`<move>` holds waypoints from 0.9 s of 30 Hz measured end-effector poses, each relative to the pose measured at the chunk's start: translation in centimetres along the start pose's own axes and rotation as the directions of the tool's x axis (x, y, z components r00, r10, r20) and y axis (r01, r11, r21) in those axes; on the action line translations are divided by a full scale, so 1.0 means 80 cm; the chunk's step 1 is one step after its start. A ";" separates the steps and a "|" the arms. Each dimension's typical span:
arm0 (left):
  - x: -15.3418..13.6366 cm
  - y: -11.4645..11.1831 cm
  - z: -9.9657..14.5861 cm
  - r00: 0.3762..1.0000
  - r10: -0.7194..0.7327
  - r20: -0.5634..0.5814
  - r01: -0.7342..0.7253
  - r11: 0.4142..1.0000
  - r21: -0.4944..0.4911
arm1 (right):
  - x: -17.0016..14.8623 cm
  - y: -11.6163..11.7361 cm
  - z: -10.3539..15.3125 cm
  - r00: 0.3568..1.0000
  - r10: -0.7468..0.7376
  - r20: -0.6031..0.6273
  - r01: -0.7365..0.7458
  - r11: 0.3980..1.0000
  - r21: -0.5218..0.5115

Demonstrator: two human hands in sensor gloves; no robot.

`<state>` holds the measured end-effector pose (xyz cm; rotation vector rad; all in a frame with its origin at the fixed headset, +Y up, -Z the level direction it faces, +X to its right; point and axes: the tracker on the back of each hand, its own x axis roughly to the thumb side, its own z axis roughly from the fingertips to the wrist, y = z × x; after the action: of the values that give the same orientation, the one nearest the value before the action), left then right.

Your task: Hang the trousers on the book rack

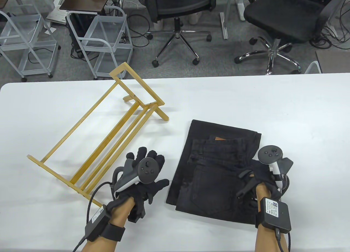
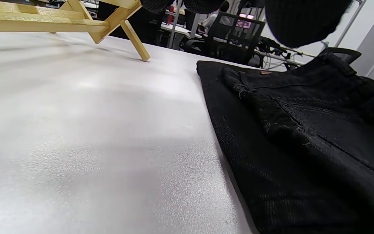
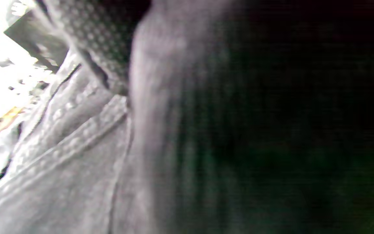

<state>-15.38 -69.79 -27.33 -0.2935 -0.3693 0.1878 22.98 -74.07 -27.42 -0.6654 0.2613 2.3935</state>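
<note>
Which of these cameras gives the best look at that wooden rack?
The table view: the whole wooden rack shows there, standing on the white table left of the folded trousers. The left wrist view catches only one end and a leg at its top edge. The right wrist view shows only blurred dark cloth.

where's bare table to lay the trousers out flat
Widest bare patch: the white table beyond the folded black trousers, right of the wooden book rack. A narrow strip also lies between rack and trousers, but the left hand crowds it.

Two office chairs (image 1: 177,6) (black) beside wire carts (image 1: 101,41).
</note>
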 end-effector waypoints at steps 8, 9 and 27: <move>-0.007 0.003 0.001 1.000 0.021 -0.020 -0.020 1.000 0.019 | 0.037 0.006 0.019 0.955 -0.020 0.295 0.040 0.997 -0.063; -0.009 0.003 0.000 0.999 0.027 -0.028 -0.026 0.999 0.020 | 0.041 0.006 0.021 0.946 -0.028 0.322 0.053 0.996 -0.067; -0.044 -0.003 -0.008 0.966 0.203 -0.161 -0.205 0.979 0.006 | 0.083 -0.002 0.058 0.775 -0.042 0.631 0.123 0.989 -0.087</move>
<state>-18.30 -71.01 -29.00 -0.3546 -0.1794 0.3623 16.77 -68.87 -26.95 0.1059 -0.2040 2.4056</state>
